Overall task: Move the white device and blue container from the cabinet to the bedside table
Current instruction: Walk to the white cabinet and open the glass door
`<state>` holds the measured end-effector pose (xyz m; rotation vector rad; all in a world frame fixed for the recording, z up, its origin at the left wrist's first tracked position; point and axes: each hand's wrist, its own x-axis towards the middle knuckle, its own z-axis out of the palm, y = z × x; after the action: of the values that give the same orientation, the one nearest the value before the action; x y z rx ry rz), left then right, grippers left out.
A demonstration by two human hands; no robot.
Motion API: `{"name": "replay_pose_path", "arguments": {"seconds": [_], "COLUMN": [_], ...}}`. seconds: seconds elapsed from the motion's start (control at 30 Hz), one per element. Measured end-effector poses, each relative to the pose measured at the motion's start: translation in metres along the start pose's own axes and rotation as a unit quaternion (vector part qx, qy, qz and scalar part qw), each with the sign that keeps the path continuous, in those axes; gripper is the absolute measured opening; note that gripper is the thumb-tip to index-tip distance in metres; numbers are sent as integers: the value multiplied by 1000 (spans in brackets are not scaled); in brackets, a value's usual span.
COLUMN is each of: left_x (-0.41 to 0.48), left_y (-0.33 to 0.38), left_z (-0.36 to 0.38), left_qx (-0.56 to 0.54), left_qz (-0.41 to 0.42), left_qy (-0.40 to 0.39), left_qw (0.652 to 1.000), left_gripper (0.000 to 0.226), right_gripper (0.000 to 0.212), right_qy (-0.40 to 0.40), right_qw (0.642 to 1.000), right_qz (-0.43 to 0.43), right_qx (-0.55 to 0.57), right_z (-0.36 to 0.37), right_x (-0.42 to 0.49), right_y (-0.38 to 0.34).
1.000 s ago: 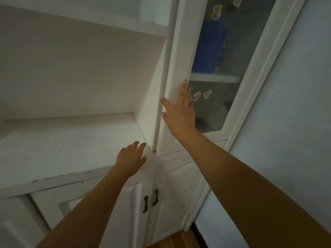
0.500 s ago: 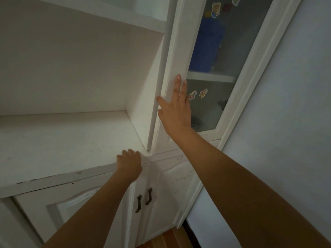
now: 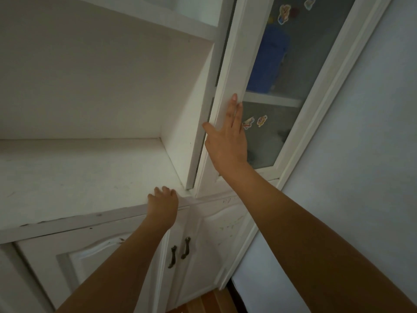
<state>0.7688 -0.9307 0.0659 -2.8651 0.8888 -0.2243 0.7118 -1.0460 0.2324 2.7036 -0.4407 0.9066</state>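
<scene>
Head view: a person's right hand (image 3: 228,141) lies flat and spread, holding nothing, against the frame of a glass cabinet door (image 3: 234,64), while the left hand (image 3: 163,203), fingers curled and empty, rests on the shelf edge (image 3: 90,219). The blue container (image 3: 268,62) sits behind the glass on an upper shelf, unmoved; the white device cannot be identified. Neither transfer has begun. Cartoon stickers (image 3: 261,120) dot the glass; no legible writing.

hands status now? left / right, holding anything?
Left hand: fingers curled on the shelf edge, holding nothing.
Right hand: open, flat against the glass door frame, holding nothing.
</scene>
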Motion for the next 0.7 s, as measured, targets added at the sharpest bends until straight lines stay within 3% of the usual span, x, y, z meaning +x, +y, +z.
{"name": "replay_pose_path", "arguments": {"seconds": [0.27,0.4,0.7], "left_x": [5,6,-14], "left_y": [8,1,7], "left_z": [-5,-2,1], "left_qx": [-34,-51,-109], "left_qz": [-20,-5,4], "left_qy": [-31,-31,32], "left_qw": [999,998,994], "left_gripper": [41,39,48], "right_gripper": [27,19,21], "right_qy": [24,45,65], "right_qw": [999,998,998], "right_qz": [10,25,23], "right_qx": [-39,-32,-11], "right_z": [-12,-9,-31], "right_x": [-31,-37,-72], "right_y": [14,15,40]}}
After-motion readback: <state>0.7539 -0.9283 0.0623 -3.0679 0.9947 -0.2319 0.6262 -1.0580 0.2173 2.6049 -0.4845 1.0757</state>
